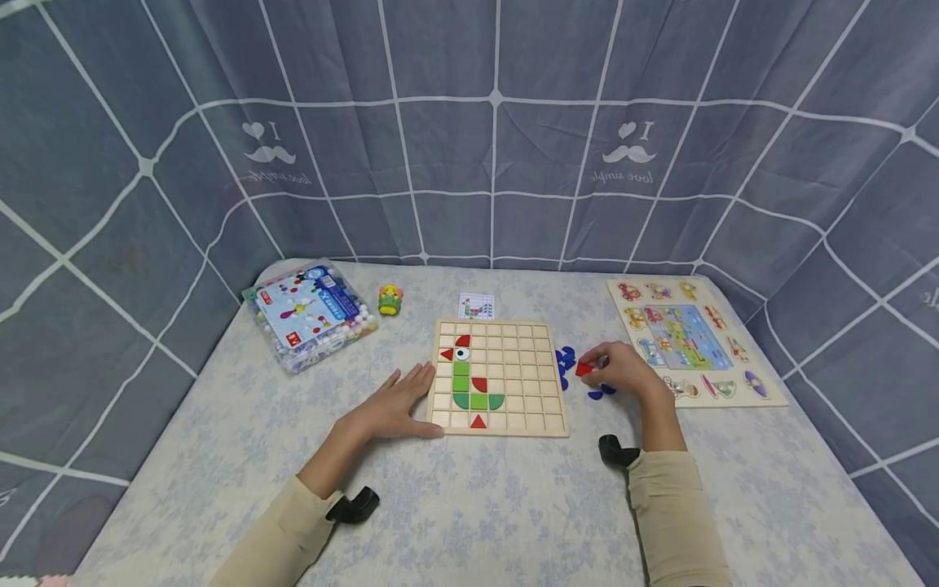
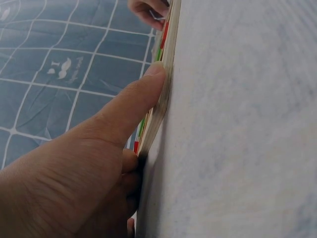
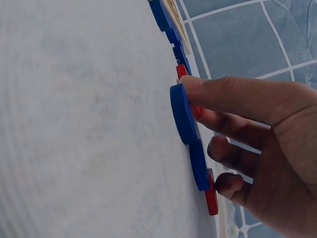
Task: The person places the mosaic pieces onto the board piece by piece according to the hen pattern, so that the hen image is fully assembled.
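Observation:
A wooden grid board point(image 1: 524, 375) lies flat on the table, with red, green and white pieces forming a bird-like figure on its left part. Beside its left edge my left hand point(image 1: 396, 408) rests with fingers spread, thumb at the near left corner; the left wrist view shows the thumb point(image 2: 141, 96) against the board's edge. To the right of the board, my right hand point(image 1: 623, 368) pinches a small red piece point(image 1: 583, 369) between thumb and forefinger. Blue pieces point(image 1: 565, 359) lie around it, and in the right wrist view a blue curved piece point(image 3: 182, 114) partly hides the red one.
A small picture card point(image 1: 477, 306) lies behind the board. At the back left are a clear box point(image 1: 308, 314) of small beads and a toy figure point(image 1: 390, 299). A wooden picture puzzle point(image 1: 693, 338) lies at the right, close to my right hand. A grid-patterned curtain point(image 1: 455, 147) surrounds the table.

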### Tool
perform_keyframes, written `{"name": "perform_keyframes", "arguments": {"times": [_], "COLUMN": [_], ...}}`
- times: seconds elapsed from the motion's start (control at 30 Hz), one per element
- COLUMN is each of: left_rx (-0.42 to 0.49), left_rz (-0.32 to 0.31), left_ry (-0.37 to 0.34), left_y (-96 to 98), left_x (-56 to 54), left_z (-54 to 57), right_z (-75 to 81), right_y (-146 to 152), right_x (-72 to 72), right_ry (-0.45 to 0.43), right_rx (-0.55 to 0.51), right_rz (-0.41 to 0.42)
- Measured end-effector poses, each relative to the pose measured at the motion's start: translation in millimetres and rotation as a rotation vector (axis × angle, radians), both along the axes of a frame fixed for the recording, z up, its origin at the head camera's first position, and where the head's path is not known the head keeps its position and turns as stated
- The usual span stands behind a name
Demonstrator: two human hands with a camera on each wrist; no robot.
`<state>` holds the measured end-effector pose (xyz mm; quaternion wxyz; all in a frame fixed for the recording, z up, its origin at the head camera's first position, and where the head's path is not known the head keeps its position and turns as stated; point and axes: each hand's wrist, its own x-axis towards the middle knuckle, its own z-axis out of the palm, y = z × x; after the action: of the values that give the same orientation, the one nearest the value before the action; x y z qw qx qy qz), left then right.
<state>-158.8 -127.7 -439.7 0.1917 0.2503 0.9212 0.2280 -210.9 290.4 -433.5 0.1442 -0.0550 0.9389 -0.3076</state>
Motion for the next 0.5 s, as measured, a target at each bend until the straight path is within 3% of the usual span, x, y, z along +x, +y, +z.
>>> {"name": "perform_keyframes", "arguments": {"times": [0.5], "left_rx": [0.007], "left_rz": [0.000], "left_ry": [-0.007], "left_y": [-0.2], "left_x": [0.2], "left_z": [1.9], "right_z": [2.3], "right_y": [-0.6], "right_x": [2.7], "right_ry": [0.049], "right_rx": [-0.059], "right_rz": [0.032]}}
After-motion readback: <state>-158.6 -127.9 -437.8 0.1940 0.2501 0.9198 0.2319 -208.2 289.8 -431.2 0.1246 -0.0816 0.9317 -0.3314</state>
